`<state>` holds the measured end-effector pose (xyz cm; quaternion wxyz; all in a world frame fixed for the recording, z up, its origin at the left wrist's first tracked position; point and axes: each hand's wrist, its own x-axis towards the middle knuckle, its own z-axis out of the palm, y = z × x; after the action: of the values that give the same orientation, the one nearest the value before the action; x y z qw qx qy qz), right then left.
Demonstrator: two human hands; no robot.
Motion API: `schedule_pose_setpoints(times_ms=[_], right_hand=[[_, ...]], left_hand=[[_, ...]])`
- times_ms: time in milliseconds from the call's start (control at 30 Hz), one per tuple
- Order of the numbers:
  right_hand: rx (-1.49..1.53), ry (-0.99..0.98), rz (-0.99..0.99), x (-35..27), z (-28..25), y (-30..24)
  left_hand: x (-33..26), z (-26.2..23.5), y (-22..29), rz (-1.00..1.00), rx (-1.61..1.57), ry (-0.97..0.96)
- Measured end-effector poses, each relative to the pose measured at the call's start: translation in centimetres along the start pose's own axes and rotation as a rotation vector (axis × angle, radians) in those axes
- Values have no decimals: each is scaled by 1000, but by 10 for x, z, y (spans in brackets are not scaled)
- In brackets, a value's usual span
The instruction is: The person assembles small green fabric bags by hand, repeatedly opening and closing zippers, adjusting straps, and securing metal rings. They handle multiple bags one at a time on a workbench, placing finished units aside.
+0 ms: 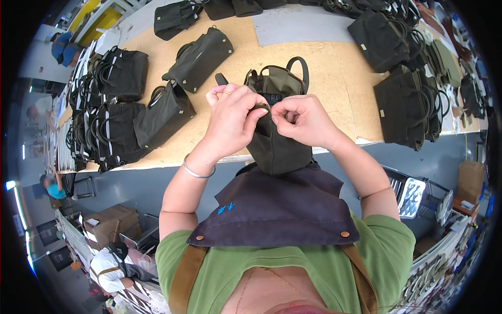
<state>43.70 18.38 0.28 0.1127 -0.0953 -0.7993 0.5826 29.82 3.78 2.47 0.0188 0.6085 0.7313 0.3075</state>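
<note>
A dark olive handbag [280, 150] with an open top stands at the near edge of the table, its side toward me. Its lighter olive lining [280, 82] shows inside, and one dark handle [299, 70] arches up at the far right. My left hand [238, 112] pinches the bag's upper edge from the left, thumb and forefinger together. Close beside it, my right hand [303, 119] is closed, with finger and thumb pressed at the same edge. Whatever small part lies between the right fingertips is too hidden to name.
Several dark handbags [117, 123] crowd the table's left side, and more bags [400, 102] stand at the right. Others line the far edge. The tan tabletop [329, 68] carries a grey sheet [298, 27]. Behind me are a cardboard box [112, 225] and a seated person [110, 267].
</note>
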Motion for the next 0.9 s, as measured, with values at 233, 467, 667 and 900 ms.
schedule_pose_setpoints(times_ms=[233, 467, 667, 900], right_hand=[[172, -40, 142, -1, -4, -6], [159, -91, 142, -2, -5, -7], [133, -128, 197, 0, -8, -11], [207, -191, 157, 2, -11, 2]], left_hand=[[-2, 4, 1, 16, -38, 21], [-2, 1, -10, -12, -249, -92], [0, 4, -14, -119, -316, -168], [3, 6, -24, -86, -438, -145]])
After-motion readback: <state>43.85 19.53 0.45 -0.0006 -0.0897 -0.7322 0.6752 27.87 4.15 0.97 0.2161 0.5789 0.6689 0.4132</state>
